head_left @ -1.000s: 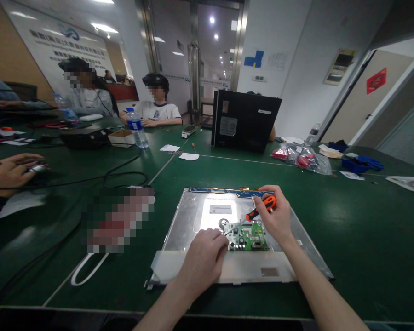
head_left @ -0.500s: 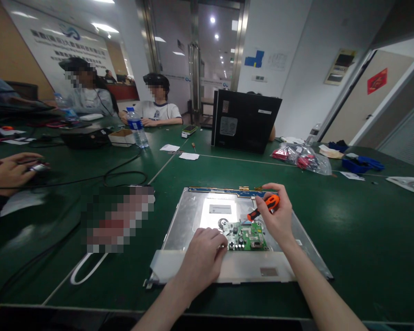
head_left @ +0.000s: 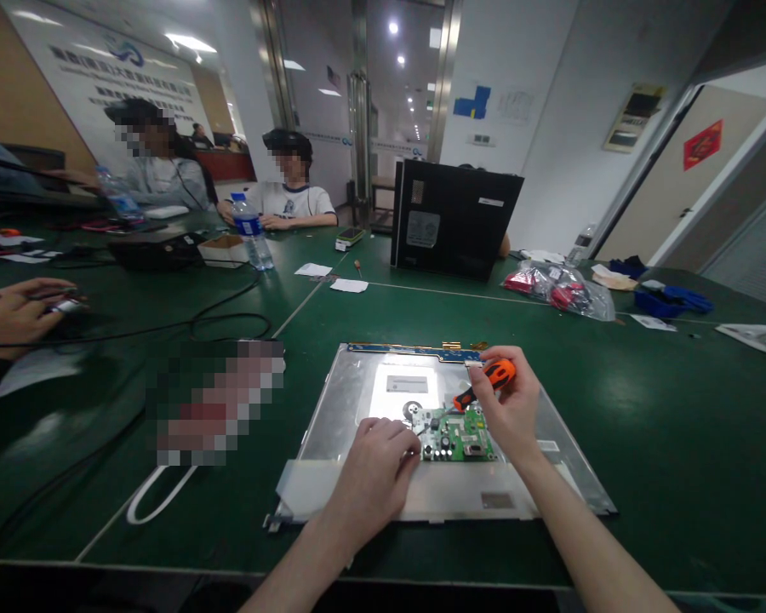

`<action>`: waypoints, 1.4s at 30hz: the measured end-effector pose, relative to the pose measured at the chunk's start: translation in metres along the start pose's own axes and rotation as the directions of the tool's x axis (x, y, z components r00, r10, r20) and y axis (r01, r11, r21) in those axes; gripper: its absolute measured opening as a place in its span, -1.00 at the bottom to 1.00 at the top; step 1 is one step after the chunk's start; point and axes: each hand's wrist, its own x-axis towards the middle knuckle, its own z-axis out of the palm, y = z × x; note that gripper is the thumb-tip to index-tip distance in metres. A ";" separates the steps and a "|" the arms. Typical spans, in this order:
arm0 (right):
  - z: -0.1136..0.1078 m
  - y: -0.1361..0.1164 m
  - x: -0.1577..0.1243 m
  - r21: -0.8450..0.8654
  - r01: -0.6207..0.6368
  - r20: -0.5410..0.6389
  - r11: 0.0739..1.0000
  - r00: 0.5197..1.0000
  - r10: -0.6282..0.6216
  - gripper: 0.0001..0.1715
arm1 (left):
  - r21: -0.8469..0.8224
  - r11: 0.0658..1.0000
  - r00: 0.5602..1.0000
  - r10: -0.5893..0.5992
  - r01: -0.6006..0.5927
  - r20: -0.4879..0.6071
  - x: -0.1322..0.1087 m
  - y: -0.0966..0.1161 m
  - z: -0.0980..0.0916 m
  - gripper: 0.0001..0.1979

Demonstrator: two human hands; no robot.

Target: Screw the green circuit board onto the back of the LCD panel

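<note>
A flat metal-backed display panel (head_left: 345,409) lies in front of me, with a thin blue circuit strip (head_left: 396,351) along its far edge. On the panel sits a green circuit board (head_left: 463,438). My right hand (head_left: 514,400) grips an orange and black screwdriver (head_left: 476,392) over the board's far side. The thin shaft slants down left toward the board's left part; its tip is hard to make out. My left hand (head_left: 383,460) is closed at the board's left edge, fingers curled. Whatever its fingertips pinch is hidden.
A pixelated pinkish object (head_left: 217,409) with a white strap lies to the left. Another person's hands (head_left: 19,315) are at the far left. Beyond the panel stand a black computer case (head_left: 453,221), a water bottle (head_left: 252,234) and a plastic bag of red items (head_left: 558,289).
The screwdriver has shifted slightly left and its shaft now shows, angled toward the board's left part. My right-hand fingers are drawn in a little. My left hand stays at the board's edge.
</note>
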 end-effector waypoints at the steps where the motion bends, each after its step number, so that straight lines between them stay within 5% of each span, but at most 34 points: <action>1: 0.000 0.000 -0.001 -0.013 0.017 -0.002 1.000 1.000 -0.017 -0.85 | 0.001 1.000 1.000 -0.002 0.002 -0.004 0.000 0.000 0.000 -0.87; 22: 0.005 -0.010 -0.014 -0.105 0.268 0.095 0.958 0.961 -0.259 -0.87 | 0.011 0.999 0.999 -0.036 0.036 0.006 -0.002 0.007 -0.007 -0.88; 42: 0.009 -0.013 -0.015 -0.155 0.333 0.153 0.930 0.938 -0.311 -0.85 | 0.031 1.000 1.000 -0.002 0.002 0.012 -0.001 0.002 -0.003 -0.88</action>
